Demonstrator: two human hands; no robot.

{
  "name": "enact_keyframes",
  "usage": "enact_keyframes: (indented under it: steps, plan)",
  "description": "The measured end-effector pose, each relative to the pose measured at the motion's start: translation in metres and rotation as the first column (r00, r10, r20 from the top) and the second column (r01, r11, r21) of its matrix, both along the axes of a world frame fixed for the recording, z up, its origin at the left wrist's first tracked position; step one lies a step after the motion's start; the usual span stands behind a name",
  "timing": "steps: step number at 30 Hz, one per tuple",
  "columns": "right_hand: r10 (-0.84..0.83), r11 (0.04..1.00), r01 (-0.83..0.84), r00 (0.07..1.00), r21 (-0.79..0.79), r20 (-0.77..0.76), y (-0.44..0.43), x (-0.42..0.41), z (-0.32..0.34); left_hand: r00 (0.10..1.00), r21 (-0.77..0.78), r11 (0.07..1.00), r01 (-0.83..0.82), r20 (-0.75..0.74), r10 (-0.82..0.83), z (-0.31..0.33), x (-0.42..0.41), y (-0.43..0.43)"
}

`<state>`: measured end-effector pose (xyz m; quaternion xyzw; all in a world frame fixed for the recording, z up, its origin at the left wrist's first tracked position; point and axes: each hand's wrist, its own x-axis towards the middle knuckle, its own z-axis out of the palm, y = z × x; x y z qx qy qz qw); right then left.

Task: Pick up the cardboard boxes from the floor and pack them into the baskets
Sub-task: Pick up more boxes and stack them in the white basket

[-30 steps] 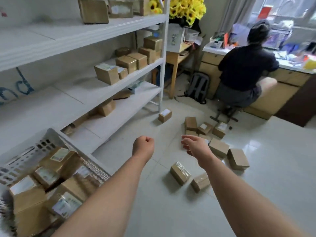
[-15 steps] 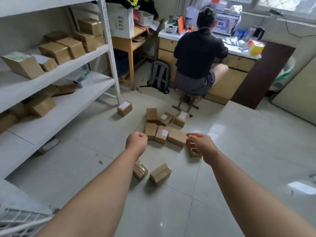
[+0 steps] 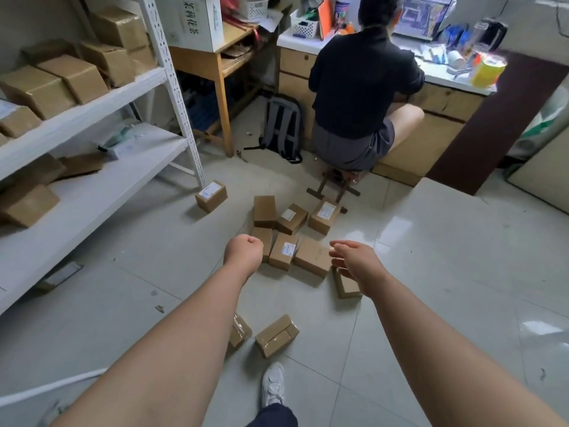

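a cluster of cardboard boxes (image 3: 311, 257) is seen on the tiled floor (image 3: 446, 272), tightly bunched, some with white labels turned up. two nearer boxes (image 3: 276, 335) are laid apart from it, and a lone box (image 3: 211, 195) is set by the shelf post (image 3: 181, 118). the left hand (image 3: 244, 252) is held above the cluster, balled into a fist around nothing. the right hand (image 3: 354, 257) is held beside it, fingers loosely extended, nothing gripped. behind, a seated person (image 3: 360, 87) and a backpack (image 3: 283, 127) are found.
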<state>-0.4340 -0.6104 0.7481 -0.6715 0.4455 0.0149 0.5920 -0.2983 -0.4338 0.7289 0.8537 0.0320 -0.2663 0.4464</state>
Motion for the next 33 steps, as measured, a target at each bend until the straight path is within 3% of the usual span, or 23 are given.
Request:
enact_keyframes:
  steps: [9,18,27,33]
  plan:
    - [0.007,0.994,0.001,0.998,0.113,-0.07,-0.074,0.1,-0.037,0.997,0.074,0.997,-0.034,-0.063,0.038,-0.034,0.087,-0.088]
    - [0.176,0.977,-0.155,0.975,0.145,-0.139,-0.151,0.182,-0.093,0.972,0.119,0.973,-0.197,-0.109,0.21,-0.093,0.147,-0.131]
    - [0.392,0.907,-0.339,0.897,0.25,-0.205,-0.19,0.22,-0.176,0.902,0.227,0.912,-0.34,-0.194,0.385,-0.189,0.131,-0.146]
    - [0.503,0.856,-0.442,0.831,0.267,-0.237,-0.175,0.218,-0.254,0.804,0.248,0.836,-0.49,-0.243,0.543,-0.239,0.098,-0.128]
